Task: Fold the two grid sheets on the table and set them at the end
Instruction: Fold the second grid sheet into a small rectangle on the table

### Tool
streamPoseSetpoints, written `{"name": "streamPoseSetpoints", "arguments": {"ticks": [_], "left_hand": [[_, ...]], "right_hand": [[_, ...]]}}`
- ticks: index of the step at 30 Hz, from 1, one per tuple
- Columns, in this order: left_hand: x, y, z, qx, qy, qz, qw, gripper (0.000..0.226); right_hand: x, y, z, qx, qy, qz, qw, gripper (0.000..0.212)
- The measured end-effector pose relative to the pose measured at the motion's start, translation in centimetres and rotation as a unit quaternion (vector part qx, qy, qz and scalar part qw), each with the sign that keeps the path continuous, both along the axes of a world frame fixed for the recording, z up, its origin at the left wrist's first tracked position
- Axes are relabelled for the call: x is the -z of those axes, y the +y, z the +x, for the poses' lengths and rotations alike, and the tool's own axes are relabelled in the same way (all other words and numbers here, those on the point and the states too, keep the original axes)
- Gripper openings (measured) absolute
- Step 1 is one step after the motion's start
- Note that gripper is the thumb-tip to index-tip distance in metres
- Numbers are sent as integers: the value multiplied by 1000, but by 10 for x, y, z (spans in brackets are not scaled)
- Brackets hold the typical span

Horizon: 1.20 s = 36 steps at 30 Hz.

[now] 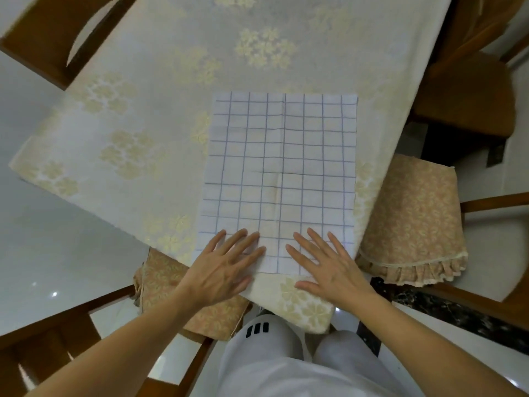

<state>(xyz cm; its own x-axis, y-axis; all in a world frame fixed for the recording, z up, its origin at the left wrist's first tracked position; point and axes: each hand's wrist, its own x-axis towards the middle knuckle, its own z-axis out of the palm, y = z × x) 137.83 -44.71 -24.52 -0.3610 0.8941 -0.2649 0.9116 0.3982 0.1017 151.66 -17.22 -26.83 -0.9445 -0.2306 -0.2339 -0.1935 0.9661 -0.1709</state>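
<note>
A white grid sheet (279, 173) with blue lines lies flat near the front corner of the table, on a cream floral tablecloth (148, 116), creases showing across its middle. Left hand (226, 270) and right hand (326, 267) rest palm-down on the sheet's near edge, fingers straight and slightly spread, gripping nothing. Cushioned wooden chairs stand on either side, one seat cover (409, 222) at right.
</note>
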Motion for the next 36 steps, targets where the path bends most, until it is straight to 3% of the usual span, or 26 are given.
{"name": "streamPoseSetpoints", "arguments": {"ticks": [13,22,29,34,36], "left_hand": [[13,-3,-9,18,1,40,999,51],[10,1,-5,-5,-7,41,999,56],[11,6,-4,-47,-21,34,998,57],[7,15,0,-92,-28,69,993,52],[4,14,3,-98,-25,79,992,52]], "right_hand": [[24,-6,3,-7,206,-11,978,40],[20,-18,-5,94,221,-96,966,24],[10,-21,-9,182,208,-206,939,31],[5,-24,-8,175,172,-175,953,42],[2,-25,-6,141,107,-118,977,65]]}}
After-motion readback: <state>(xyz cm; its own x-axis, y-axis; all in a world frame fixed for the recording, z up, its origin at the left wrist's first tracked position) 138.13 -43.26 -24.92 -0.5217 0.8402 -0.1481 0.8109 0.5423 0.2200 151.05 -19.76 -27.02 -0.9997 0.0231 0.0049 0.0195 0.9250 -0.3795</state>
